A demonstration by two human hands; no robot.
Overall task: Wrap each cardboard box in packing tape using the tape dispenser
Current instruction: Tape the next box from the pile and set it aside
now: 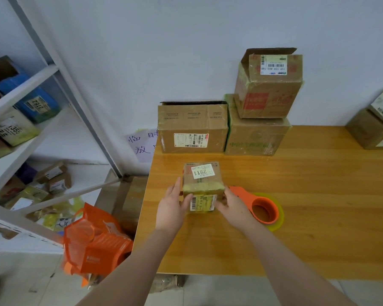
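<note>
Near the worktop's left edge, left hand and right hand grip the small box by its sides, likely to turn it for taping; tape dispenser lies beside it.

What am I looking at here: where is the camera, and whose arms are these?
There is no machine here. A person works with bare hands, and the single picture comes from a wide-angle camera worn on their head, looking forward and down. The two arms coming up from the bottom edge are theirs. The left hand and the right hand hold a small box, banded with yellowish tape, from either side on the wooden table. The orange tape dispenser lies on the table just beside the right hand; neither hand holds it. Bigger boxes stand against the wall, one stacked on another. A metal shelf with parcels is on the left.
</note>
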